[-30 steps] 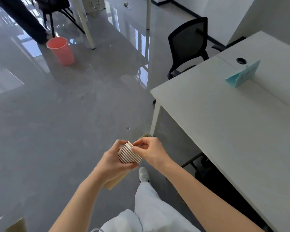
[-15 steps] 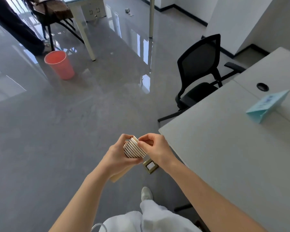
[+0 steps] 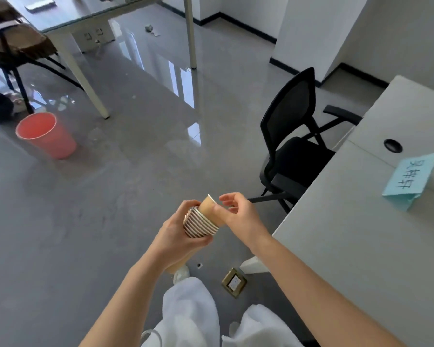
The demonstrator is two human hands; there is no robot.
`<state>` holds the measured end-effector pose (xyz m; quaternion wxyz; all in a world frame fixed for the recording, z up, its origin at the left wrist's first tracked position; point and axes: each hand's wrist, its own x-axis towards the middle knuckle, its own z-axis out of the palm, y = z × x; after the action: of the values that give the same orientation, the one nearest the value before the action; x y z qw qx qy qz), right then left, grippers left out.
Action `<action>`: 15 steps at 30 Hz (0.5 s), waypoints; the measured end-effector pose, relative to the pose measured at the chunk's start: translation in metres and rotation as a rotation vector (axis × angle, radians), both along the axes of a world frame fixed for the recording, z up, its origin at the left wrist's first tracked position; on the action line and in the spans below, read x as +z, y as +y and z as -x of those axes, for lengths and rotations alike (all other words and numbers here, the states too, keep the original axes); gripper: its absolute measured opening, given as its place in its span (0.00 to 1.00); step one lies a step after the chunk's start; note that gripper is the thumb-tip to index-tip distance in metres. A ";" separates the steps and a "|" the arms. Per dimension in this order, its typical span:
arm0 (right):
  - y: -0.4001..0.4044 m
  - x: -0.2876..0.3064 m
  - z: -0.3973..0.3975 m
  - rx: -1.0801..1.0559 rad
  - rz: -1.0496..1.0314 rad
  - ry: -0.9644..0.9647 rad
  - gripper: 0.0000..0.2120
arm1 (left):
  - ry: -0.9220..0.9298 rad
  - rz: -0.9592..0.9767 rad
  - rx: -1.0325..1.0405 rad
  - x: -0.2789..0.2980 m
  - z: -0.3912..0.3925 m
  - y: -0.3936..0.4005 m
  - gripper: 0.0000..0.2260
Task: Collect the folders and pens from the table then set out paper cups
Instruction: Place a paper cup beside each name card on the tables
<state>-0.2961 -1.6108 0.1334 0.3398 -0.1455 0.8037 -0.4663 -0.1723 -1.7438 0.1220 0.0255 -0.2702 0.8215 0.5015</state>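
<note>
Your left hand (image 3: 176,236) wraps the nested stack of tan paper cups (image 3: 201,222); your right hand (image 3: 236,216) pinches the top cup (image 3: 208,209), half drawn out. You are at cup-setting: free it and stand it upright on the white table (image 3: 348,246) beside the stack.

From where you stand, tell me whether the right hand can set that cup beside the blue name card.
Probably yes. The right hand pinches the top paper cup, and bare white table lies between it and the blue name card.
</note>
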 end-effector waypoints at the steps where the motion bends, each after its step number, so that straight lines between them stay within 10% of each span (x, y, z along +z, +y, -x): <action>1: -0.014 -0.001 0.008 -0.046 -0.018 -0.089 0.25 | -0.005 0.001 -0.024 0.001 0.011 -0.019 0.29; 15: -0.070 -0.002 0.108 -0.844 0.489 -0.562 0.31 | 0.026 0.035 -0.438 0.013 0.180 -0.117 0.27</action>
<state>-0.4038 -1.6804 0.1319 0.2812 0.2438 0.5393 -0.7554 -0.3527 -1.8605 0.1350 0.1186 -0.0794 0.8694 0.4730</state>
